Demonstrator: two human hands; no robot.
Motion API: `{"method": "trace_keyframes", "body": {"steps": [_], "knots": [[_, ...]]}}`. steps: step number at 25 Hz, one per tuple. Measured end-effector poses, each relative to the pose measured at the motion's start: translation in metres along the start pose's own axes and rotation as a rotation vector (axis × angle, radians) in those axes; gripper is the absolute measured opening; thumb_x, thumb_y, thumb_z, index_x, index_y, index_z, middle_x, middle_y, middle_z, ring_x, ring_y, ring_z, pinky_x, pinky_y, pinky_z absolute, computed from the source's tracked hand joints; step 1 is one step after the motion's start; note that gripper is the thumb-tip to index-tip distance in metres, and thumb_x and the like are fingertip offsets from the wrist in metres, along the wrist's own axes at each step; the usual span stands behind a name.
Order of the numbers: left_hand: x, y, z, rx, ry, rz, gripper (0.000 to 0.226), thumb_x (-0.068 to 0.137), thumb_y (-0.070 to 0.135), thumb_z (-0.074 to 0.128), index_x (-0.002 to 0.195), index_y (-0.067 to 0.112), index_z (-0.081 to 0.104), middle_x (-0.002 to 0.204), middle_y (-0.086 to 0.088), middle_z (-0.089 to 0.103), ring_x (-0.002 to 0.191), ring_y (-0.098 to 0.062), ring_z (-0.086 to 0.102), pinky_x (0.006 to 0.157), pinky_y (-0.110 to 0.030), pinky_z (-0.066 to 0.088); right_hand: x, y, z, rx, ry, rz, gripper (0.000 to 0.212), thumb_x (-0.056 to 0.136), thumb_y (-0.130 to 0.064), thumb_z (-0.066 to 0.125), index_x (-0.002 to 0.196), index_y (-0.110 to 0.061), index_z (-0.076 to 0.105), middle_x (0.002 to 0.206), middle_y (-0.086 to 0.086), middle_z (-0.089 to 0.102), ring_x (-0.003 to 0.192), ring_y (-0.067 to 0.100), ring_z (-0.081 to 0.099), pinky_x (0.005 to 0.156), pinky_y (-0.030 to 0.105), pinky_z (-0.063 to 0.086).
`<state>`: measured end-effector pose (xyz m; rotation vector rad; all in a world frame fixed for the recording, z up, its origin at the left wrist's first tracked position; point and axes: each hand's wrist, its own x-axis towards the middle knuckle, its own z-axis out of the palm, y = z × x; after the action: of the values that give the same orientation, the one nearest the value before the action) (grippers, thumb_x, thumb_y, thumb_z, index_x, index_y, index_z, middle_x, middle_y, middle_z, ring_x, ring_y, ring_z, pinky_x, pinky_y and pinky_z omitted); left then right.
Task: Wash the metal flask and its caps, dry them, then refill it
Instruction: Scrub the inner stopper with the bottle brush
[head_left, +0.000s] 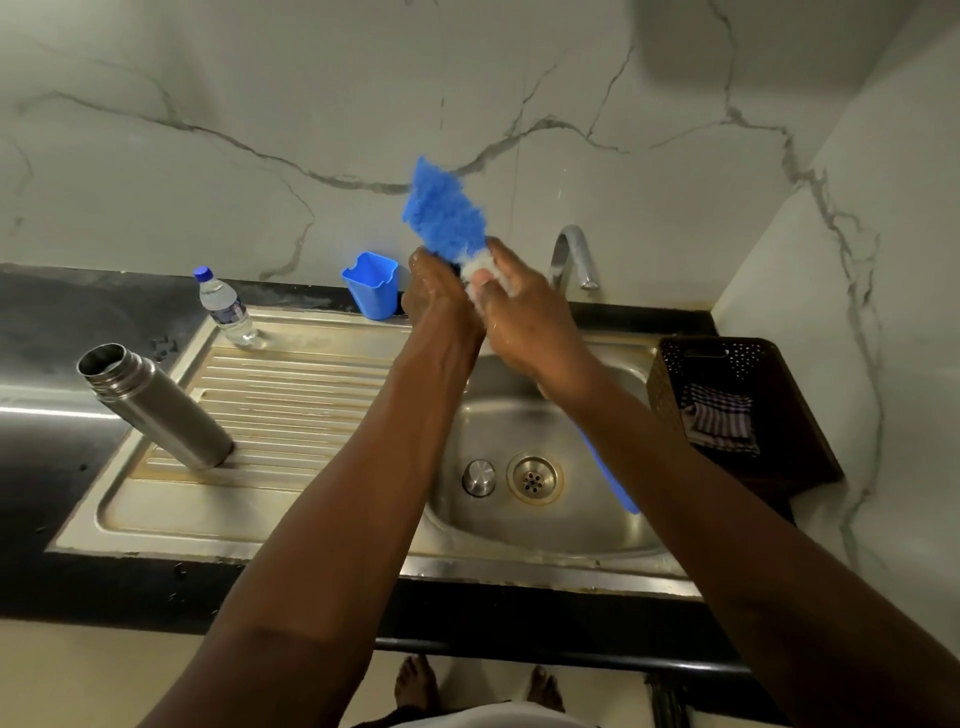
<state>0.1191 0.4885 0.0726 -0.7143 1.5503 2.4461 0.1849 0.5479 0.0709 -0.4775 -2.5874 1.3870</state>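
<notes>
Over the sink (519, 569) our left hand (441, 293) and right hand (527, 314) are gripping the blue brush (444, 213), lathering it evenly for the flask (156, 405).

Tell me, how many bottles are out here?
2. The open flask stands on the drainboard's left; the water bottle stands at its back corner. More may be hidden.

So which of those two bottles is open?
The steel flask on the draining board: its mouth is bare, while the plastic water bottle wears a blue cap.
</notes>
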Motion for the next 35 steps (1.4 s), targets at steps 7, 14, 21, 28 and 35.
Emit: {"method": "trace_keyframes", "body": {"steps": [7, 14, 21, 28, 35], "knots": [[0.01, -0.009, -0.004, -0.217, -0.044, -0.148, 0.024, 0.102, 0.026, 0.048, 0.093, 0.008, 0.062, 0.075, -0.012, 0.07, 0.065, -0.027, 0.07, 0.056, -0.033, 0.057, 0.023, 0.004, 0.002, 0.146, 0.058, 0.117, 0.051, 0.105, -0.039, 0.039, 0.156, -0.038, 0.035, 0.141, 0.004, 0.059, 0.103, 0.022, 0.062, 0.068, 0.033, 0.052], [0.016, -0.013, -0.013, -0.192, -0.115, -0.141, 0.028, 0.103, 0.021, 0.043, 0.084, 0.009, 0.06, 0.061, -0.008, 0.064, 0.046, -0.02, 0.059, 0.043, -0.025, 0.046, 0.014, -0.003, 0.014, 0.093, 0.046, 0.067, 0.049, 0.105, -0.039, 0.04, 0.154, -0.037, 0.038, 0.137, 0.002, 0.061, 0.115, 0.024, 0.063, 0.099, 0.042, 0.052], [0.056, -0.007, -0.042, -0.135, 0.013, -0.033, 0.019, 0.101, 0.019, 0.051, 0.085, 0.011, 0.06, 0.068, -0.005, 0.061, 0.053, -0.018, 0.058, 0.047, -0.022, 0.047, -0.01, -0.009, 0.036, 0.228, -0.185, 0.161, 0.046, 0.108, -0.039, 0.041, 0.154, -0.039, 0.038, 0.118, 0.004, 0.062, 0.069, 0.01, 0.054, 0.041, 0.019, 0.037], [0.09, -0.014, -0.069, -0.051, -0.005, -0.146, 0.023, 0.094, 0.029, 0.056, 0.098, 0.01, 0.067, 0.069, -0.012, 0.066, 0.041, -0.017, 0.046, 0.041, -0.021, 0.035, 0.045, -0.01, 0.059, -0.073, -0.168, 0.151, 0.034, 0.106, -0.034, 0.04, 0.134, -0.024, 0.056, 0.097, 0.004, 0.061, 0.071, 0.019, 0.058, 0.05, 0.023, 0.038], [0.165, -0.02, -0.116, 0.023, -0.06, -0.269, 0.049, 0.094, 0.064, 0.06, 0.098, 0.015, 0.063, 0.074, -0.008, 0.063, 0.044, -0.014, 0.043, 0.042, -0.018, 0.035, 0.096, -0.009, 0.081, -0.436, -0.134, 0.226, 0.054, 0.095, -0.047, 0.048, 0.132, -0.01, 0.038, 0.114, 0.014, 0.069, 0.096, 0.033, 0.067, 0.067, 0.034, 0.043]]}}
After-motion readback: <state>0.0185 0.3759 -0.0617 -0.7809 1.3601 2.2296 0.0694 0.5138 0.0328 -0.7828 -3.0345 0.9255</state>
